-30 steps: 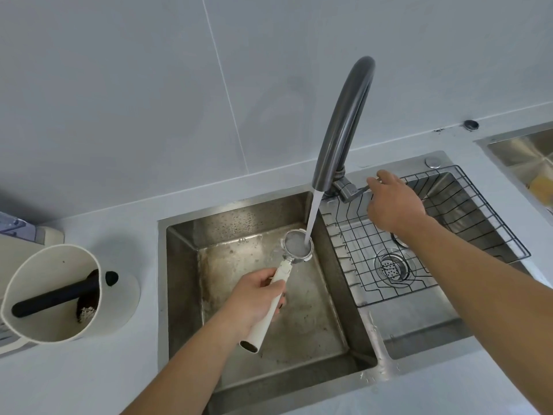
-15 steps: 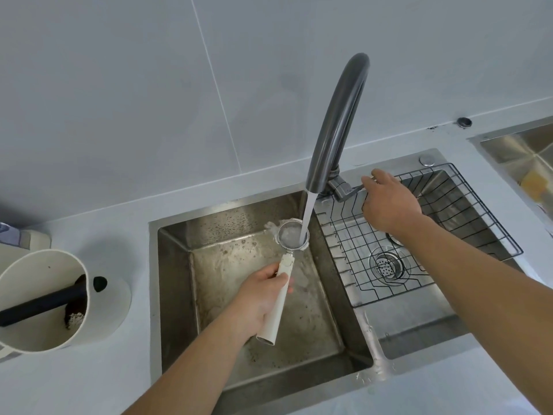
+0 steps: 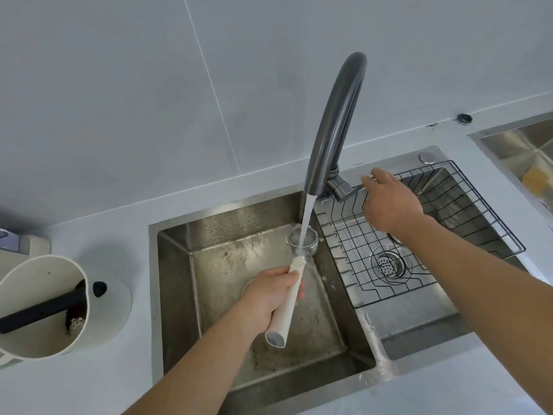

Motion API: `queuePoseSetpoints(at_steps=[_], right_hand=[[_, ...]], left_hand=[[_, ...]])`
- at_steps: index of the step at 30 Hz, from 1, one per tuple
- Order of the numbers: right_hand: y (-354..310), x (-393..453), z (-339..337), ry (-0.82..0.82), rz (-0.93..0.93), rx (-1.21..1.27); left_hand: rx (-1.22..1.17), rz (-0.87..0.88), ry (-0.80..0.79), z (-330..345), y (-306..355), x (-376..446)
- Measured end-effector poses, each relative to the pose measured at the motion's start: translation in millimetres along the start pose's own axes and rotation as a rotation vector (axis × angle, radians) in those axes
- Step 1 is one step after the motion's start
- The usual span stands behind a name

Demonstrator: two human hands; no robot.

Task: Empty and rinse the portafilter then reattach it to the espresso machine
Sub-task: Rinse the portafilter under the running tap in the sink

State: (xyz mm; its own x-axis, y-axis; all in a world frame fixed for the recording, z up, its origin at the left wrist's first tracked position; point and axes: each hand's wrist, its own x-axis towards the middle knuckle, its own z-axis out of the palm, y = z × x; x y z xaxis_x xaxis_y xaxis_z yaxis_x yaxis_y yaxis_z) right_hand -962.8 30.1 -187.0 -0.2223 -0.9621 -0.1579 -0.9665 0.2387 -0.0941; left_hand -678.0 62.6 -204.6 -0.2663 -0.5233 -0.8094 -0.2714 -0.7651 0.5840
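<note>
My left hand (image 3: 269,298) grips the white handle of the portafilter (image 3: 285,310) over the left sink basin (image 3: 239,265). Its round metal basket sits upright under the dark curved faucet (image 3: 335,124), and a stream of water (image 3: 306,223) runs into it. My right hand (image 3: 389,202) rests on the faucet lever (image 3: 344,188) at the spout's base, fingers closed around it. The espresso machine is out of view except for a pale corner at the far left edge.
A white knock box (image 3: 39,307) with a black bar and coffee grounds stands on the counter at left. A black wire rack (image 3: 419,235) fills the right basin above a drain strainer (image 3: 389,265). Another steel sink (image 3: 523,151) lies at far right.
The view has shifted slightly; the portafilter basket stays under the running water, tilted a little differently. My right hand remains on the faucet lever.
</note>
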Motion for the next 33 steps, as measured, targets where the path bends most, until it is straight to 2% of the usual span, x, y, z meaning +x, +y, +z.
queuePoseSetpoints(at_steps=[12, 16, 19, 22, 26, 29, 33], right_hand=[[2.9, 4.5, 3.6, -0.041, -0.008, -0.032], [3.2, 5.6, 4.7, -0.069, -0.015, -0.062], [2.5, 5.1, 4.0, -0.029, 0.033, -0.013], [2.6, 5.2, 5.1, -0.064, -0.007, -0.051], [-0.1, 3.3, 3.9, 0.023, 0.068, 0.047], [3.1, 6.3, 5.9, -0.054, -0.006, -0.038], [4.0, 6.2, 7.4, -0.036, 0.004, -0.030]], left_hand=[[0.205, -0.024, -0.015, -4.3, -6.9, -10.5], [0.177, -0.060, -0.036, -14.0, -9.6, -14.8], [0.112, -0.106, -0.074, -23.0, -8.7, -18.1], [0.050, -0.116, -0.087, -29.2, -8.5, -18.1], [0.047, -0.095, -0.076, -33.0, -8.1, -14.7], [0.078, -0.057, -0.060, -34.1, -7.9, -10.8], [0.238, 0.037, 0.011, -31.3, -7.5, -4.4]])
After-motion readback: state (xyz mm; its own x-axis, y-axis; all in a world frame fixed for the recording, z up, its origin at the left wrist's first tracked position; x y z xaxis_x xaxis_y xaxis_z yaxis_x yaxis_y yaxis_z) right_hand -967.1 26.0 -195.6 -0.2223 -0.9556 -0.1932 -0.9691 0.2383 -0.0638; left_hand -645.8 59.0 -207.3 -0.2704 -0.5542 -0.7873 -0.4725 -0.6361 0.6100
